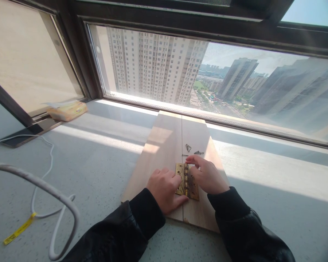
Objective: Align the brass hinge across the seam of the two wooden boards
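A brass-coloured butt hinge lies opened flat across the dark seam between a left wooden board and a right wooden board. My left hand grips the hinge's left leaf, fingers curled over its edge and thumb at the lower end of the knuckle. With bent fingers, my right hand holds the hinge at the top of the knuckle and over the right leaf. Several screws lie loose on the boards just beyond the hinge. Some holes in both leaves are hidden by my fingers.
The boards rest on a pale speckled sill against the window frame. To the left are a white cable with a yellow tag, and a tissue pack. Sunlit bands cross the sill.
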Available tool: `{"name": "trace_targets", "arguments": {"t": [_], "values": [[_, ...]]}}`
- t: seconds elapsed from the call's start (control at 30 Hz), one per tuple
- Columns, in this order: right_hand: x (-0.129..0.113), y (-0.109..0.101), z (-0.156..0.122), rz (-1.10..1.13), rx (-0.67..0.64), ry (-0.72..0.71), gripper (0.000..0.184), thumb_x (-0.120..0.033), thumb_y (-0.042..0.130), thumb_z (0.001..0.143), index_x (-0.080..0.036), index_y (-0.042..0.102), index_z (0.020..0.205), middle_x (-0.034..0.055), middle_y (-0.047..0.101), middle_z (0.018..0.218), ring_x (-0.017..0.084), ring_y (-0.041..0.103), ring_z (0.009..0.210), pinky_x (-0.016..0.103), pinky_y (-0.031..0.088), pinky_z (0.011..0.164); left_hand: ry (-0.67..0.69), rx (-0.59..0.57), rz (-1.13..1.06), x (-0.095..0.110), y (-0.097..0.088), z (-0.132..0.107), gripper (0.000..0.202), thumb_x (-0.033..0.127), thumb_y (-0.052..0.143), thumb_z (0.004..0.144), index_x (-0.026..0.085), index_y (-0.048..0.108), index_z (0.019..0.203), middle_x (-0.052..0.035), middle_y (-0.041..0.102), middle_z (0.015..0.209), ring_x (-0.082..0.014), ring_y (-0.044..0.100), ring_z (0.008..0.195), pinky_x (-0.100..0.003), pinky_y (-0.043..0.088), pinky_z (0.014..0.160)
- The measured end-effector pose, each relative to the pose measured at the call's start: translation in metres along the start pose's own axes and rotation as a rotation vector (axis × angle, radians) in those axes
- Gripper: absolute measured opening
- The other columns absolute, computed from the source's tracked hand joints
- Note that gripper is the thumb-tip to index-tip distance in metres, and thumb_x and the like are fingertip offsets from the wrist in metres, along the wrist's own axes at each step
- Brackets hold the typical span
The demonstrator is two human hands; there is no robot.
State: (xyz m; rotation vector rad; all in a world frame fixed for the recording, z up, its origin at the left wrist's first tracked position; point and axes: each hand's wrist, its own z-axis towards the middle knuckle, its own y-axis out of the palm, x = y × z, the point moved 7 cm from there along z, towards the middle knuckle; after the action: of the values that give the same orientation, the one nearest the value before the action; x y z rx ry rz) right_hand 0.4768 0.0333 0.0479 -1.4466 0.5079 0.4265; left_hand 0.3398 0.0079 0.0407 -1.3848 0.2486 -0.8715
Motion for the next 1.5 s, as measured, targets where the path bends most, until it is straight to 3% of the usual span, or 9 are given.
{"name": "trace_targets", "arguments": {"t": [0.2,0.43,1.23,1.4,1.5], "values": [[0.004,0.002,0.001,0.036,0.001,-0.004,0.025,-0.012,0.042,0.074,-0.019,0.057,0.093,0.0060,0.066,0.099,0.019,0.060,0.091,0.030,0.045,0.077,-0.040,0.004,-0.040,-0.004,-0.002,-0.001,0.031,0.046,0.063,0.068,0.019,0.050,0.066,-0.0014,0.058,0.074,-0.0198,0.052,0.075,-0.031,0.033,0.063],[0.011,0.011,0.004,0.091,-0.027,-0.031,0.029,-0.012,0.042,0.074,-0.019,0.056,0.098,0.0062,0.065,0.104,0.018,0.060,0.091,0.030,0.045,0.080,-0.064,-0.018,-0.064,-0.008,0.000,0.000,0.035,0.050,0.063,0.068,0.018,0.049,0.066,-0.0018,0.058,0.074,-0.0194,0.050,0.074,-0.031,0.032,0.062],[0.008,0.006,0.003,0.099,-0.021,-0.017,0.031,-0.012,0.041,0.074,-0.018,0.060,0.097,0.0071,0.065,0.098,0.017,0.059,0.084,0.030,0.044,0.073,-0.079,0.012,-0.033,-0.008,0.003,0.002,0.035,0.049,0.065,0.068,0.018,0.049,0.065,-0.0018,0.057,0.071,-0.0193,0.050,0.073,-0.030,0.034,0.062],[0.008,-0.001,0.002,0.088,0.029,-0.004,0.030,-0.016,0.047,0.074,-0.017,0.060,0.101,0.0073,0.065,0.097,0.017,0.058,0.079,0.031,0.044,0.072,-0.093,0.038,-0.137,-0.013,0.001,0.002,0.039,0.052,0.069,0.063,0.017,0.051,0.065,-0.0016,0.055,0.070,-0.0180,0.048,0.070,-0.029,0.034,0.060],[0.008,-0.013,0.000,0.099,0.103,0.011,0.027,-0.024,0.052,0.075,-0.018,0.058,0.101,0.0053,0.065,0.092,0.017,0.058,0.075,0.031,0.045,0.070,-0.124,0.097,-0.283,-0.018,-0.003,0.001,0.029,0.046,0.066,0.068,0.018,0.057,0.069,-0.0017,0.055,0.070,-0.0165,0.049,0.070,-0.027,0.036,0.062]]}}
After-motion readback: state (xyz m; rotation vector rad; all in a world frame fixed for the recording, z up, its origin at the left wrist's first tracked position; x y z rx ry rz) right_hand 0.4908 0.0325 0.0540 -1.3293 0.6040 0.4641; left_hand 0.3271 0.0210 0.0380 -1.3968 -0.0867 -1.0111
